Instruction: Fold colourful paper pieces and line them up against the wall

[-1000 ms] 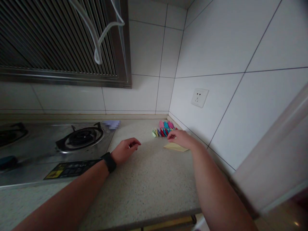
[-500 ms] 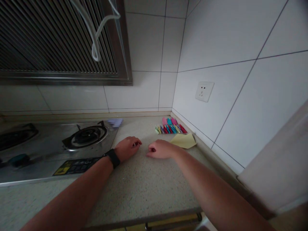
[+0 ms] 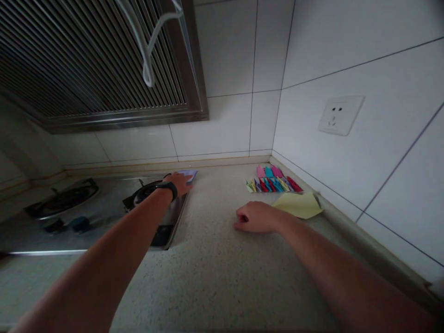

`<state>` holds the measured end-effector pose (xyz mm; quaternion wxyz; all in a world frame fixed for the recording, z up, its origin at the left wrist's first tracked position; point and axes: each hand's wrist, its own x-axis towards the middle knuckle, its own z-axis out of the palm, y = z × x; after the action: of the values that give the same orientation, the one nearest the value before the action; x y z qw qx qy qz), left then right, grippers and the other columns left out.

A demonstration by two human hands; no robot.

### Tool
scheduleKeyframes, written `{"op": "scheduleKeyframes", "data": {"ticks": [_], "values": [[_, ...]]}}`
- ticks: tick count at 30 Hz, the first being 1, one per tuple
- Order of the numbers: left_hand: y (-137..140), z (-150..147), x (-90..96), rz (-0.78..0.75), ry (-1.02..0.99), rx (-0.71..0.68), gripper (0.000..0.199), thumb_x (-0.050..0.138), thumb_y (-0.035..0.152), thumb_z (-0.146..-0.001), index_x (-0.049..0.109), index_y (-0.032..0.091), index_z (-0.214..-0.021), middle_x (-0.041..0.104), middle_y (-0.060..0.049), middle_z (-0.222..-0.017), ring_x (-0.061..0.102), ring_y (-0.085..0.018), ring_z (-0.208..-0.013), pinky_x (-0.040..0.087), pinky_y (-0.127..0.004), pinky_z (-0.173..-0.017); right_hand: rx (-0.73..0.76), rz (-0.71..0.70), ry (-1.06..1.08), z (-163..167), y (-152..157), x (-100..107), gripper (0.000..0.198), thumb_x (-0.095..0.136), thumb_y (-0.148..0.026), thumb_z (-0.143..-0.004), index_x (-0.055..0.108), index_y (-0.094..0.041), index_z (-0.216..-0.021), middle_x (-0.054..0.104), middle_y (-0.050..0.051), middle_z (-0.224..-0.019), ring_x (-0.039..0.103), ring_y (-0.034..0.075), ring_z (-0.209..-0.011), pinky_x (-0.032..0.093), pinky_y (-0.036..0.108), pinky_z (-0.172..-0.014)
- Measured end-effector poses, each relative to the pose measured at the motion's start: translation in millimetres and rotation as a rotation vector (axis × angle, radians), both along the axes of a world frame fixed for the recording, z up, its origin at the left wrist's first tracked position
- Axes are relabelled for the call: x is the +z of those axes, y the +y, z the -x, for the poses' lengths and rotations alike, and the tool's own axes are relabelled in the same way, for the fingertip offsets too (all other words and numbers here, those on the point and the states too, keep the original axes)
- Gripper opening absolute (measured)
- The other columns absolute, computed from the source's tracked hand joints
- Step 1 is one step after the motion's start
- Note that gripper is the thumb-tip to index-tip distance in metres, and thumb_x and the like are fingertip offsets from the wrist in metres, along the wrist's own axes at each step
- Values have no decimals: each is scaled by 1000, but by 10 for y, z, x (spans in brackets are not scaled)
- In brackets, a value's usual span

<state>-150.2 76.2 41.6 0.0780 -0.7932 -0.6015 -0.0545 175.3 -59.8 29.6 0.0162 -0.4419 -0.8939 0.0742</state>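
My left hand (image 3: 178,182), with a dark band on its wrist, reaches over the back right corner of the stove. Its fingers are stretched out at a pale purple flat packet (image 3: 191,173), which it partly covers; I cannot tell whether it touches it. On the countertop (image 3: 211,259) rests my right hand (image 3: 257,216), its fingers curled in and nothing visible in them. Just behind the right wrist lies a sheet of pale yellow paper (image 3: 298,205). Farther back, a row of small colourful folded pieces (image 3: 274,185) sits by the wall, with pink and teal ones (image 3: 268,171) behind.
At left is a steel gas stove with a near burner (image 3: 147,192), a far burner (image 3: 65,201) and knobs (image 3: 79,224). Above it hangs a slatted range hood (image 3: 138,115) with a white cable (image 3: 148,69). A socket (image 3: 342,115) is set in the tiled right wall.
My left hand has moved left and away from me, from beside the right hand to the purple packet, its fingers now extended. The right hand stays curled on the counter. The view has turned left.
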Motion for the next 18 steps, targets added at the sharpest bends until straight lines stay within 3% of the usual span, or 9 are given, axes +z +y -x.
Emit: {"op": "scheduleKeyframes", "data": {"ticks": [5, 9, 18], "values": [[191, -81, -197, 12, 67, 73, 67, 36, 68, -84, 44, 33, -141, 47, -14, -142, 39, -40, -130, 29, -59, -101, -1, -26, -6, 11, -12, 20, 39, 54, -56, -82, 70, -21, -77, 68, 7, -72, 59, 19, -63, 32, 27, -55], [300, -203, -302, 10, 71, 108, 73, 31, 72, -83, 43, 31, -142, 40, -16, -147, 36, -44, -131, 27, -61, -100, 1, -35, -15, 24, -20, 41, 39, 52, -56, -82, 70, -21, -75, 67, 7, -70, 60, 20, -62, 29, 27, -53], [239, -271, -320, -35, 80, 70, 65, 34, 52, -90, 39, 16, -143, 35, -18, -150, 34, -38, -134, 29, -56, -104, 4, -22, 27, 8, 2, 5, 36, 54, -55, -82, 71, -23, -80, 70, 6, -74, 60, 18, -65, 33, 26, -57]]}}
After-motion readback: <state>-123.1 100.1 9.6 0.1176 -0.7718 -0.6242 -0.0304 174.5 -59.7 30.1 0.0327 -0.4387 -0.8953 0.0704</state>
